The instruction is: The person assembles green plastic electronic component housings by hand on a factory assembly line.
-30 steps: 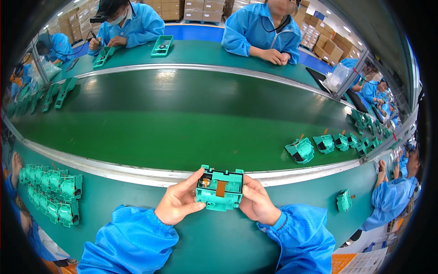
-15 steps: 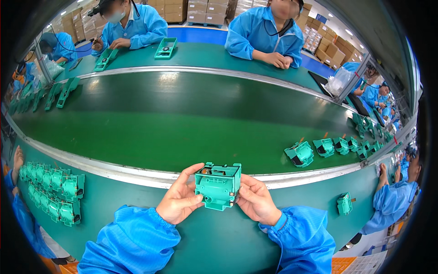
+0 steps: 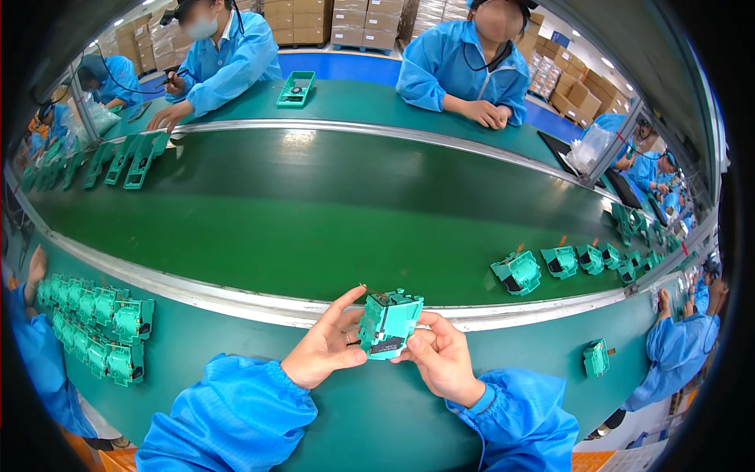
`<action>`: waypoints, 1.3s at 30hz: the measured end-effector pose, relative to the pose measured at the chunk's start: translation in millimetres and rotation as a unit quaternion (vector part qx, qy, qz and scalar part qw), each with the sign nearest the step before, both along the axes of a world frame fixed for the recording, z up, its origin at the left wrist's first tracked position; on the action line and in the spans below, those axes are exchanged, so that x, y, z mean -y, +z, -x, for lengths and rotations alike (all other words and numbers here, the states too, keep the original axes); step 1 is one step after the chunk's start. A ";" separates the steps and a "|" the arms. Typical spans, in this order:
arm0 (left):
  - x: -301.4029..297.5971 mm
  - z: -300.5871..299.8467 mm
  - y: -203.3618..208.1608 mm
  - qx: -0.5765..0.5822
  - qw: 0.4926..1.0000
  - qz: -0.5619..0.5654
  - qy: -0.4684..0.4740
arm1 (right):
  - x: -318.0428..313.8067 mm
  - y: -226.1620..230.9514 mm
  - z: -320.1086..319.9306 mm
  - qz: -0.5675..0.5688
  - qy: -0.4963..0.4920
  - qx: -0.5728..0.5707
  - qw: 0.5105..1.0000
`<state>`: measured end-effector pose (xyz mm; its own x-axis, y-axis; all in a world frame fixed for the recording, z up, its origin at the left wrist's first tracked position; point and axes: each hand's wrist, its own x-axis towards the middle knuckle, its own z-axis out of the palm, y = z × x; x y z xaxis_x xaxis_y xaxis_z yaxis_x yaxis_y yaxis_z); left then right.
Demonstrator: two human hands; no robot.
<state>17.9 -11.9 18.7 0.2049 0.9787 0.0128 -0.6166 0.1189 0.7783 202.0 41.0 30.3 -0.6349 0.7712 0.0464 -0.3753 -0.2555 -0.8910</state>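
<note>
Above the near edge of the bench, a green plastic housing (image 3: 390, 324) is held up between my two hands, with a black panel on its lower face and small parts along its top. My right hand (image 3: 444, 358) grips its right side, thumb in front and fingers curled partly behind. At its left side is my left hand (image 3: 326, 346), thumb at the lower corner and index finger stretched up along the top; the other fingers are partly hidden behind it.
Several similar housings (image 3: 130, 321) stand in rows at the left; one (image 3: 596, 359) lies at the right. Beyond the metal rail, the green belt (image 3: 299, 228) carries more housings (image 3: 517, 273) and, far left, green frames (image 3: 145, 161). Co-workers in blue sit across and at both sides.
The housing has been turned in my hands, so its black-panelled side now shows. Across the belt, a co-worker has moved a green frame onto the line at the far left.
</note>
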 end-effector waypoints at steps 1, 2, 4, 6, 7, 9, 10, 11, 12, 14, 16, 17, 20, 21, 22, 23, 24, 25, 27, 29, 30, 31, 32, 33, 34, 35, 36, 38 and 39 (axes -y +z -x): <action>0.9 0.4 -1.1 -0.025 1.000 -0.017 0.001 | 1.7 1.1 1.2 -0.005 0.009 0.002 1.000; 2.2 1.0 -1.0 -0.026 0.999 -0.018 0.006 | 3.5 1.8 2.6 -0.011 0.020 0.005 1.000; 5.6 3.3 1.2 -0.038 0.999 -0.019 0.029 | 8.3 0.9 5.3 -0.017 0.034 0.008 0.999; 14.6 0.6 -0.3 -0.079 0.994 -0.024 0.065 | 14.7 0.4 8.2 -0.024 0.063 0.007 0.998; 18.0 1.3 0.9 -0.120 0.988 -0.025 0.091 | 16.6 1.2 9.3 -0.065 0.041 0.021 0.997; 32.3 2.2 21.1 -0.234 0.959 -0.013 0.160 | 13.9 -3.4 8.3 -0.112 0.011 0.030 0.993; 43.3 4.1 31.6 -0.286 0.939 -0.028 0.186 | 11.4 -6.0 4.2 -0.117 0.002 0.022 0.993; 56.0 10.1 44.6 -0.383 0.892 -0.044 0.235 | 11.1 -4.2 1.8 -0.102 -0.029 0.053 0.993; 72.2 18.2 54.3 -0.391 0.884 -0.031 0.255 | 9.4 -5.2 0.3 -0.092 -0.048 0.064 0.993; 105.5 39.7 65.6 -0.624 0.722 -0.073 0.290 | 8.5 -3.9 4.1 -0.082 -0.085 0.091 0.989; 141.2 56.8 60.4 -0.714 0.611 -0.031 0.341 | 9.5 -4.5 3.5 -0.096 -0.071 0.104 0.987; 157.6 62.9 56.1 -0.742 0.566 0.005 0.359 | 6.9 -5.7 4.6 -0.116 -0.073 0.122 0.983; 193.5 75.9 40.8 -0.789 0.455 0.093 0.403 | 8.1 -11.5 5.0 -0.146 -0.043 0.120 0.981; 196.5 79.9 38.9 -0.805 0.416 0.080 0.416 | 10.4 -8.6 4.0 -0.147 -0.046 0.123 0.980; 193.0 85.6 34.9 -0.798 0.412 0.075 0.433 | 11.7 -8.0 2.9 -0.147 -0.058 0.129 0.979; 190.9 89.4 34.5 -0.811 0.385 0.108 0.427 | 12.2 -9.4 2.4 -0.146 -0.051 0.119 0.981; 189.3 93.5 34.6 -0.823 0.359 0.136 0.419 | 12.7 -10.4 1.8 -0.145 -0.049 0.110 0.982; 186.5 98.2 30.7 -0.833 0.334 0.148 0.415 | 11.6 -9.6 3.3 -0.142 -0.071 0.114 0.981; 193.0 107.3 23.7 -0.849 0.283 0.164 0.415 | -4.4 -5.9 0.8 -0.301 -0.113 0.178 0.930; 194.6 110.2 21.1 -0.848 0.257 0.173 0.430 | -24.9 28.1 -2.5 -0.519 -0.204 0.263 0.787; 188.6 108.0 24.3 -0.841 0.258 0.179 0.440 | -35.4 42.5 -10.5 -0.561 -0.250 0.300 0.730; 187.0 102.5 30.2 -0.838 0.256 0.168 0.451 | -46.6 50.6 -13.9 -0.574 -0.269 0.337 0.696; 174.3 98.3 37.1 -0.838 0.268 0.152 0.451 | -55.7 57.1 -26.8 -0.535 -0.262 0.403 0.695; 161.4 92.2 44.3 -0.826 0.336 0.112 0.439 | -63.4 61.9 -40.3 -0.546 -0.262 0.467 0.644; 149.0 83.9 50.3 -0.810 0.399 0.075 0.424 | -70.3 63.6 -54.6 -0.554 -0.257 0.527 0.592; 135.2 74.0 54.0 -0.804 0.445 0.020 0.394 | -76.9 61.7 -69.1 -0.551 -0.265 0.531 0.586; 121.0 66.0 54.6 -0.784 0.500 -0.031 0.365 | -85.7 55.5 -81.2 -0.524 -0.252 0.582 0.569; 92.2 41.1 52.6 -0.741 0.575 -0.129 0.322 | -105.4 30.4 -106.5 -0.491 -0.245 0.629 0.550; 79.3 28.3 49.7 -0.719 0.605 -0.172 0.295 | -114.8 12.3 -119.7 -0.450 -0.223 0.634 0.588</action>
<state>-10.4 -91.2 68.5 -0.1378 0.8767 0.4610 0.8724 -0.1129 0.4755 321.7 155.8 42.6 -0.3436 0.8992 0.2709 0.8854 0.4064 -0.2257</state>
